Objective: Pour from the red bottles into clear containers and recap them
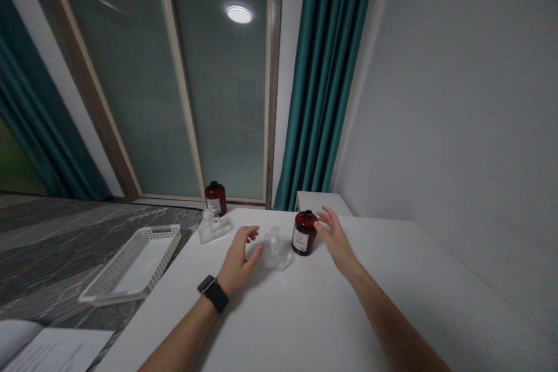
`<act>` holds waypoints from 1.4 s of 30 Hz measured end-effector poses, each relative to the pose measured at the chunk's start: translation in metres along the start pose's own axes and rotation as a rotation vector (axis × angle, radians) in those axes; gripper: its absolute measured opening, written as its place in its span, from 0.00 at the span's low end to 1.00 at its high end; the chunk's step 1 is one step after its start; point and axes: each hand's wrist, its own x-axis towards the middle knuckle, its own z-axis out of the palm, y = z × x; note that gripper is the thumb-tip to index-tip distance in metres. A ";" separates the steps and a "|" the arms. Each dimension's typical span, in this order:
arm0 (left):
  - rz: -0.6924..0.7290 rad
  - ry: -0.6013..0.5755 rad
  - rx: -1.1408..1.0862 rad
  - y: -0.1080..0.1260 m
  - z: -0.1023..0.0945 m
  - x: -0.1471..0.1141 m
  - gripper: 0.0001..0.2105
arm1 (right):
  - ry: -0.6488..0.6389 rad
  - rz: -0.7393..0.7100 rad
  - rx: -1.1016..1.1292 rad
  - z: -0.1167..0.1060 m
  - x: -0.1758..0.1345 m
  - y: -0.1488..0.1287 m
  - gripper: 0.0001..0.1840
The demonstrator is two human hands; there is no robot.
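My left hand (240,257), with a black watch (213,293) on its wrist, is beside a clear, bottle-like container (277,253) with a narrow neck. Its fingers are apart and nothing shows in them. My right hand (336,238) is at the right side of a dark red-brown bottle (304,233) with a white label and black top. The fingers are spread near the bottle's shoulder; whether they touch it I cannot tell. Both containers stand upright on the white table (314,314), the clear one left of the dark one.
At the table's far left corner stand a second dark red bottle (215,197) and another clear container (213,228). Lower, on the left, are a white perforated basket (115,261) and an open book (56,351). A white cabinet (325,202) stands behind the table, with a wall (462,128) along the right.
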 end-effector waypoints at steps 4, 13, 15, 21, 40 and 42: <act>-0.038 -0.053 -0.005 -0.007 -0.002 0.000 0.18 | 0.030 0.117 0.446 -0.015 -0.013 -0.010 0.23; -0.051 -0.294 -0.028 -0.010 -0.001 -0.002 0.28 | -0.157 -0.049 0.461 -0.003 -0.050 -0.025 0.15; -0.059 -0.321 -0.040 -0.010 0.000 -0.002 0.27 | -0.232 -0.077 0.369 0.006 -0.058 -0.025 0.16; -0.077 -0.326 -0.148 -0.004 0.003 -0.002 0.27 | -0.353 -0.248 -0.170 0.025 -0.077 -0.021 0.12; -0.167 -0.317 -0.609 0.027 0.001 -0.001 0.22 | -0.536 -0.063 -0.251 0.022 -0.077 -0.013 0.43; -0.146 -0.332 -0.617 0.027 0.001 -0.002 0.24 | -0.612 -0.028 -0.242 0.018 -0.075 -0.014 0.40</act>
